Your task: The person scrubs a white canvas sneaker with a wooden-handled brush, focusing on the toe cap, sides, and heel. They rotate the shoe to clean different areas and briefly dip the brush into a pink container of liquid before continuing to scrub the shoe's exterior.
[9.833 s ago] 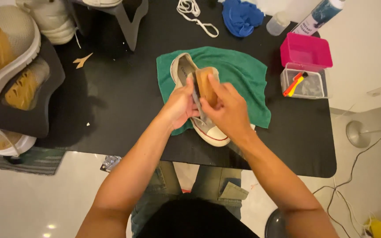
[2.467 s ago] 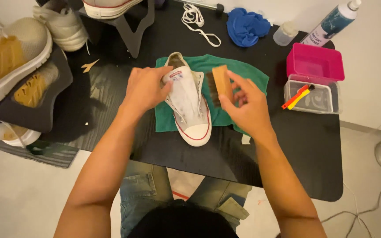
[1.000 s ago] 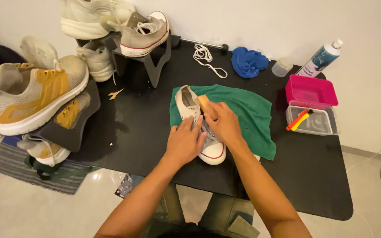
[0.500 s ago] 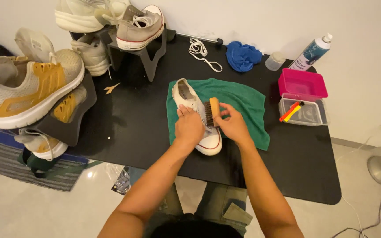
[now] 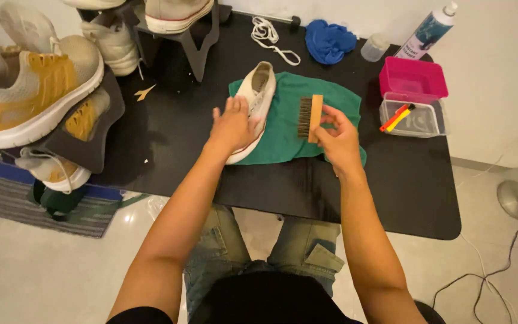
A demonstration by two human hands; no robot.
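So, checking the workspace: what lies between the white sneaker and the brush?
Only the green cloth between white sneaker and brush, seen in the head view.

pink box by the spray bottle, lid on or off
Off. The pink box sits open side up, and the clear container beside it is uncovered, with red and yellow sticks resting across it.

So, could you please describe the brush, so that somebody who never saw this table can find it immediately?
On the black table, look at the green cloth spread near the middle. Over its right half, the right hand holds the brush with its bristles turned left, toward the white shoe under the left hand. It is the only thing there with a wooden back.
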